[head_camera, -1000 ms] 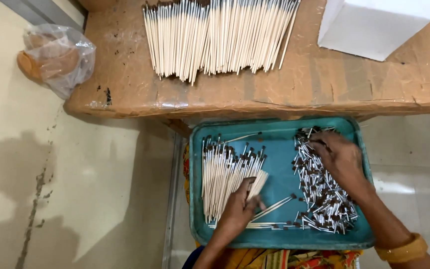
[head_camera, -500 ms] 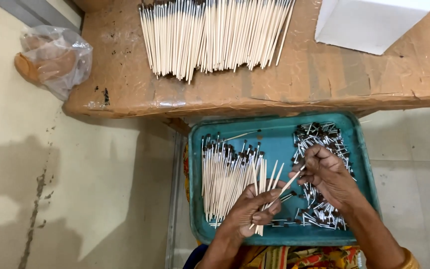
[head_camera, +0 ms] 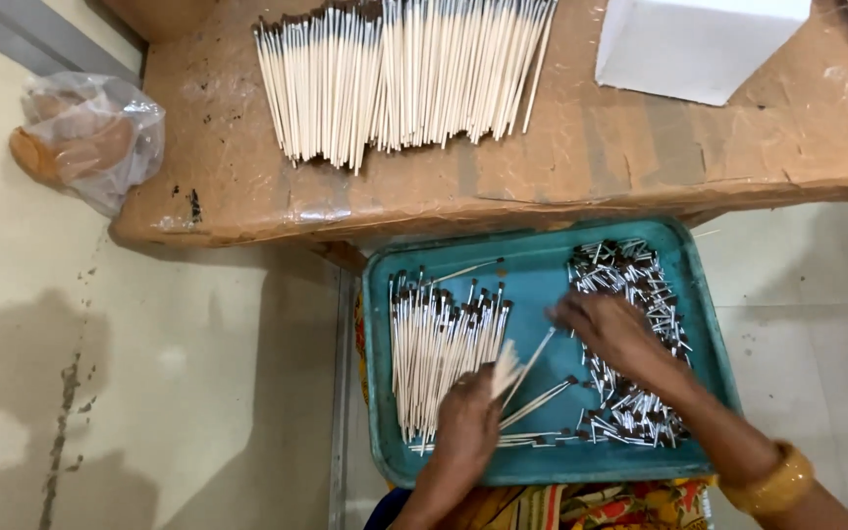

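Left hand [head_camera: 463, 427] is closed around a few pale sticks [head_camera: 512, 368] above the teal tray [head_camera: 542, 280]. Right hand [head_camera: 609, 329] rests blurred on the heap of small metal pieces [head_camera: 640, 412]; its grip cannot be told. Dark-tipped sticks [head_camera: 434, 344] lie bundled at the tray's left.

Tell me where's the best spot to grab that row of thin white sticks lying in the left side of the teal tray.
Probably take the row of sticks around its bare white lower half, coming down from above with the left hand, whose grip already holds a few sticks nearby. They lie flat and parallel, dark tips toward the table, and the teal tray wall blocks a sideways approach.
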